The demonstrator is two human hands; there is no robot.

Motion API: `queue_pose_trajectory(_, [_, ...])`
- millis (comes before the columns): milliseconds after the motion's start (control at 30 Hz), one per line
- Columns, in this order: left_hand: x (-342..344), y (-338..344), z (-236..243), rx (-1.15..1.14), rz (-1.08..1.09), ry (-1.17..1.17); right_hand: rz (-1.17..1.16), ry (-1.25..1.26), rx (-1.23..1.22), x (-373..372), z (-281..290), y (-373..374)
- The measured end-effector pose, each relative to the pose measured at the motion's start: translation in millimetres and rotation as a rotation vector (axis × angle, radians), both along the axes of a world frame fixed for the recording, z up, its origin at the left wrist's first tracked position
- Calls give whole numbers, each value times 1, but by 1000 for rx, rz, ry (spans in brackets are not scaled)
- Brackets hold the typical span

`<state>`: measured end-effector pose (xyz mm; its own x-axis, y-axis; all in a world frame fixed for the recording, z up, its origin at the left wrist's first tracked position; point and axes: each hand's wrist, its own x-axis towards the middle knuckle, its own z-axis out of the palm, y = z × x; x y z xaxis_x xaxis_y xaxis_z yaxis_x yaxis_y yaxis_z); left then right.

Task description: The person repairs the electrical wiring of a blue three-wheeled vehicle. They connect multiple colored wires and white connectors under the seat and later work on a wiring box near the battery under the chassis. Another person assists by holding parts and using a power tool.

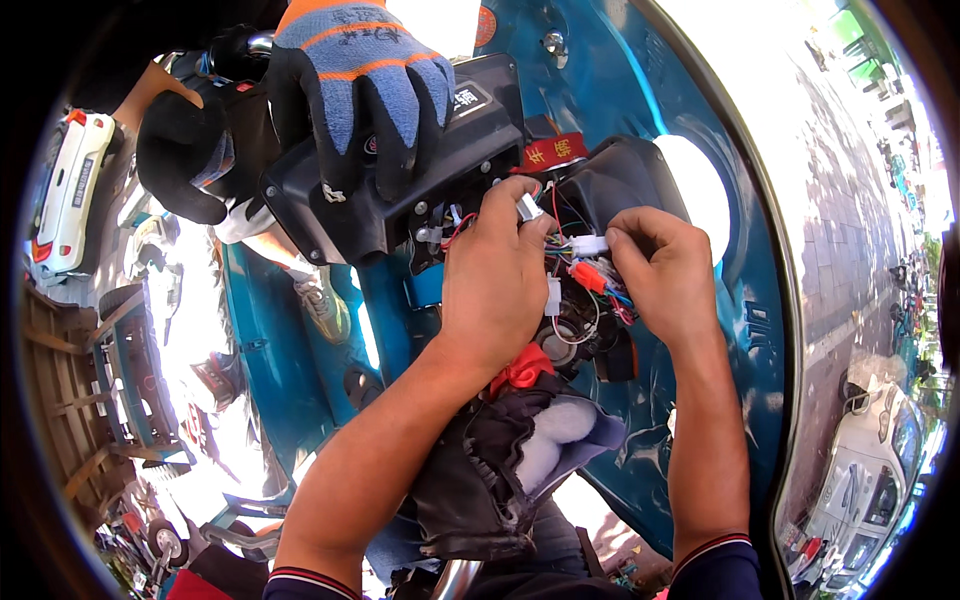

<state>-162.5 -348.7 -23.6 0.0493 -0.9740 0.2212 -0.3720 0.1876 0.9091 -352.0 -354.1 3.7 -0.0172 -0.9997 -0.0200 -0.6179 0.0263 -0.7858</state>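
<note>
Harsh daylight is flooding the scene, washing out the round white surface (pixel 698 190) and glinting off the glossy teal-blue painted panel (pixel 648 415). Dappled shadows are falling across the grey paved ground (pixel 835 220). The fisheye is bending the silver-white parked car (pixel 862 490) near the black rim, where distant details are blurring.

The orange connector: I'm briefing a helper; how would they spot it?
Find the teal panel, then look between the left hand and right hand. Just below the white connector at the right fingertips sits the orange connector; neighbouring connectors are white.
</note>
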Motion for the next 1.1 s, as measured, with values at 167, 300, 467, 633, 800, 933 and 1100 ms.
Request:
queue_pose_trajectory(167, [2,-2,-1,-166,-29,-22,136,-205,-181,19,21,-3])
queue_pose_trajectory(300, [3,1,0,-113,-67,13,240,-331,20,35,22,-13])
queue_pose_trajectory(467, [13,1,5,-84,-187,59,232,-400,103,26,5,-19])
queue_pose_trajectory(633, [39,28,13,-161,-235,-88,226,-238,-117,10,-9,-18])
queue_pose_trajectory(800, [42,44,16,-150,-219,-383,252,-283,-79,8,-15,-26])
queue_pose_trajectory(933, [27,37,23,-57,-206,-574,295,-304,-110,5,-18,-27])
queue_pose_trajectory(1100, [13,24,27,-24,-243,-838,304,-320,-111,6,-20,-27])
